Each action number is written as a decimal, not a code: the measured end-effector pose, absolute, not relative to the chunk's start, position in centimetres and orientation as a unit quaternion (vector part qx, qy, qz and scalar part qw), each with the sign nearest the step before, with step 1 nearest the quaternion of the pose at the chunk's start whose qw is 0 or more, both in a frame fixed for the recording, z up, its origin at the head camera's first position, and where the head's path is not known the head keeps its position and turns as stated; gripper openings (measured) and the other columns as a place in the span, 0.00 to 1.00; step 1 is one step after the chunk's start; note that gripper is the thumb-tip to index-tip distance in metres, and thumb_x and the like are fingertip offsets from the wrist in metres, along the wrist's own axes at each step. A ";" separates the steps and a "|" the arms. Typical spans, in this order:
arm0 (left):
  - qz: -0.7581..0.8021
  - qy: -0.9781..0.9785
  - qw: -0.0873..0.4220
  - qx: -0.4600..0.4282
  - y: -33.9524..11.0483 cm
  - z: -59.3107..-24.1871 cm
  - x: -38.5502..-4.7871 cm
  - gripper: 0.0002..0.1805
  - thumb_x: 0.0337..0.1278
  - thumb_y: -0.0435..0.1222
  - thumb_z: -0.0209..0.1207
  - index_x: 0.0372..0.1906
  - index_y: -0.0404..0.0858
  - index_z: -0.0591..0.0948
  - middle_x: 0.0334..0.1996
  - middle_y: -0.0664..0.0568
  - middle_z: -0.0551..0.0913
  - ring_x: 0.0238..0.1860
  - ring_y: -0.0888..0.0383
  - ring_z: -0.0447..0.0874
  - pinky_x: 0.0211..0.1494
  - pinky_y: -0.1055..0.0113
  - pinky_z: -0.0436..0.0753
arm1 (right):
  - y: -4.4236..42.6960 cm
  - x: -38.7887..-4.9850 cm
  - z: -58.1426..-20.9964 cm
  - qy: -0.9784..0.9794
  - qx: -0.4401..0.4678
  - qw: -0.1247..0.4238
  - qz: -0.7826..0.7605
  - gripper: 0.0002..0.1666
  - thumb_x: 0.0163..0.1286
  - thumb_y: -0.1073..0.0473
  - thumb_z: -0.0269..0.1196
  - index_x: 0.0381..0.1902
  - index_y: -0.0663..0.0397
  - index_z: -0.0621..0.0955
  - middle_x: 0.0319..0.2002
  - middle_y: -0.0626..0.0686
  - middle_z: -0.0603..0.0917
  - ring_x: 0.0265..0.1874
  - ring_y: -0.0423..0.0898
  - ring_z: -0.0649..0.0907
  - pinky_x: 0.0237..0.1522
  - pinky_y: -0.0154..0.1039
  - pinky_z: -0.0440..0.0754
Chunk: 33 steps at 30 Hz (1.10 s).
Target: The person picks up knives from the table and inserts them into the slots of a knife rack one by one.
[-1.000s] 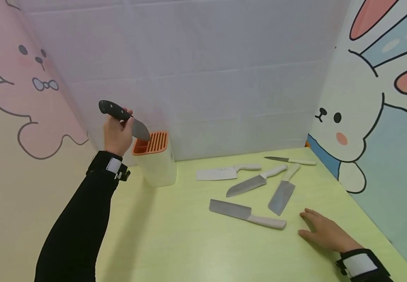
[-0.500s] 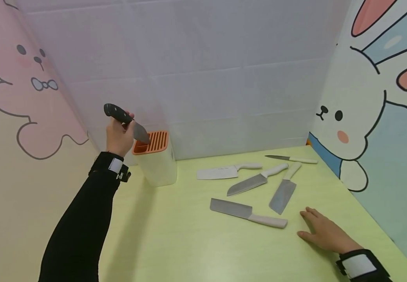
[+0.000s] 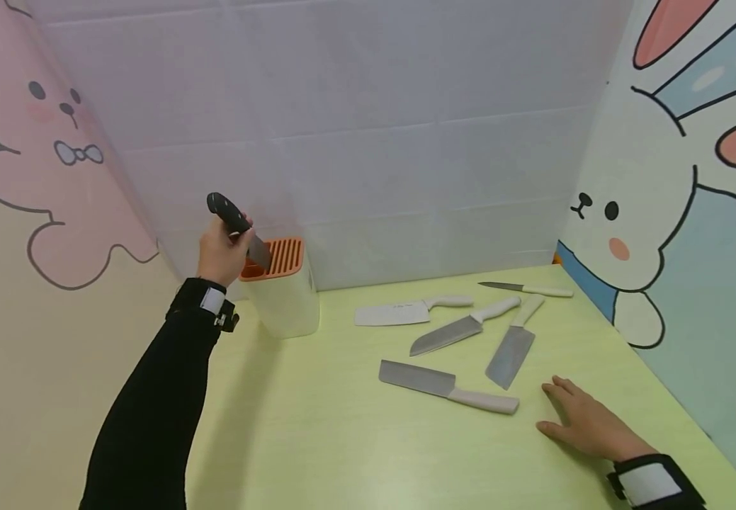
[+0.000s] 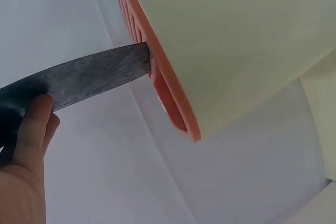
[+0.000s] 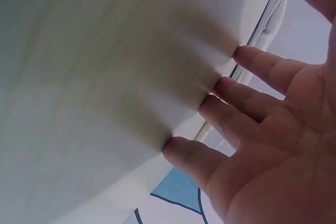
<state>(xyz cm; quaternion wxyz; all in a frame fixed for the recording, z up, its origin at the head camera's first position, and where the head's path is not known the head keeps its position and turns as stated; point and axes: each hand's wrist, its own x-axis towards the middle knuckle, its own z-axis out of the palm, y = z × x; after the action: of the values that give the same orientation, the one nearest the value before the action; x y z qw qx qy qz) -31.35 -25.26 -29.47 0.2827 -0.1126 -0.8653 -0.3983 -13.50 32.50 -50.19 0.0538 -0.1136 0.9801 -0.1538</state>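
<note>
My left hand (image 3: 222, 253) grips a black-handled knife (image 3: 229, 211) near where handle meets blade. In the left wrist view the blade (image 4: 100, 73) points into the orange slotted top (image 4: 167, 85) of a cream knife block (image 3: 283, 304), its tip hidden inside. Handle end up, the knife leans to the left. My right hand (image 3: 587, 418) rests with its fingertips on the table at the right, holding nothing. Nearest to it lie a white-handled cleaver (image 3: 431, 380) and a smaller broad-bladed knife (image 3: 511, 350).
Behind these lie another cleaver (image 3: 399, 313), a santoku-style knife (image 3: 453, 334) and a small paring knife (image 3: 523, 289). The block stands at the back left of the pale green table (image 3: 316, 439), close to the white back wall. Painted side walls border the table.
My left hand has moved right and slightly down, and the knife stands steeper with its blade lower into the block's top. The right hand stays in place.
</note>
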 end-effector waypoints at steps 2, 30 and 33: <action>-0.397 -0.868 0.279 -0.109 -25.3 -29.8 -31.6 0.20 0.65 0.31 0.55 0.60 0.29 0.70 0.54 0.36 0.79 0.56 0.42 0.79 0.54 0.50 0.78 | 32.5 -13.5 -50.2 0.980 -0.114 0.052 -0.151 0.49 0.55 0.36 0.66 0.60 0.71 0.72 0.61 0.76 0.67 0.58 0.72 0.70 0.54 0.65 0.69; -0.388 -0.896 0.212 -0.048 -25.6 -32.3 -33.9 0.19 0.66 0.35 0.55 0.56 0.27 0.70 0.52 0.31 0.78 0.55 0.37 0.77 0.55 0.46 0.77 | 32.1 -13.4 -50.2 0.982 -0.113 0.049 -0.143 0.52 0.54 0.34 0.66 0.60 0.73 0.71 0.62 0.76 0.66 0.59 0.72 0.69 0.54 0.65 0.69; -0.386 -0.899 0.204 -0.040 -25.5 -32.3 -33.8 0.18 0.66 0.35 0.55 0.53 0.27 0.70 0.50 0.31 0.78 0.54 0.36 0.77 0.54 0.46 0.77 | 32.1 -13.4 -50.2 0.982 -0.112 0.052 -0.144 0.52 0.54 0.33 0.66 0.60 0.73 0.71 0.62 0.76 0.66 0.59 0.72 0.68 0.54 0.66 0.68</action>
<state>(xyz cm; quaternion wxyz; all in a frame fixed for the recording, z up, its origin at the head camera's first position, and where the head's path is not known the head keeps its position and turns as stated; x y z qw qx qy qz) -33.83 -25.54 -32.27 0.2042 -0.0399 -0.8989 -0.3857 -13.39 32.12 -50.23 0.0519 -0.1116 0.9818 -0.1444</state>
